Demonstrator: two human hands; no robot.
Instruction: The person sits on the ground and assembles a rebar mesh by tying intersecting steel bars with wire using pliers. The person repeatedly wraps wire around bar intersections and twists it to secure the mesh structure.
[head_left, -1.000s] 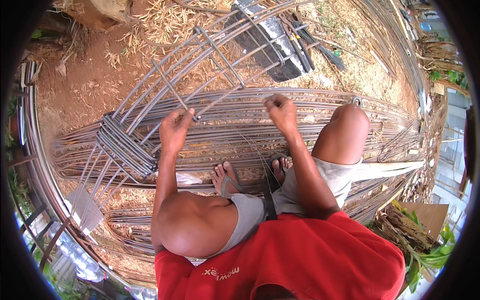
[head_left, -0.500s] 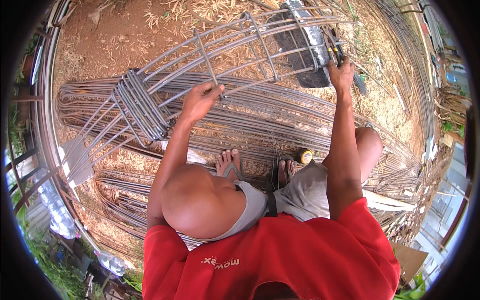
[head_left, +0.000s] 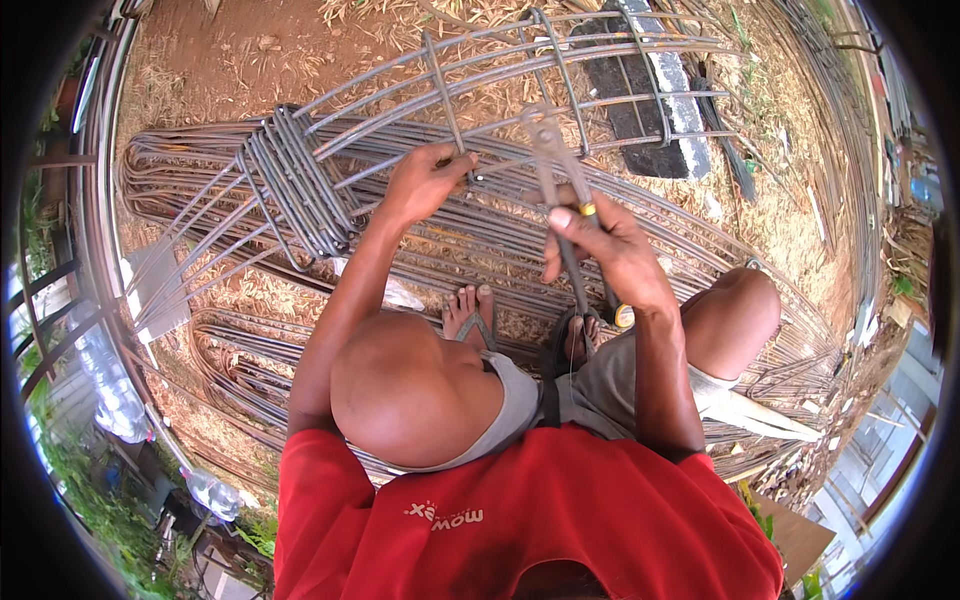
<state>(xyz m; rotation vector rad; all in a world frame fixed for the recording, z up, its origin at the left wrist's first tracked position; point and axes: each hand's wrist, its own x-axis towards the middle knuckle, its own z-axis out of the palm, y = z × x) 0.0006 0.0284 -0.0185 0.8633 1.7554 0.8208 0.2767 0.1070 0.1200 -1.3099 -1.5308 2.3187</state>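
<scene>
No packages, labels, signs, screens — none visible.

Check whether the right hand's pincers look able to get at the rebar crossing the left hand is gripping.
Probably yes: the right hand holds the pincers with their head just beside the left hand at the rebar crossing, and nothing lies between.

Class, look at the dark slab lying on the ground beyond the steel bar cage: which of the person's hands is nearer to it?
Right. The right hand, gripping long-handled pincers, sits just below and left of the dark slab. The left hand pinches a cage bar farther left.
</scene>
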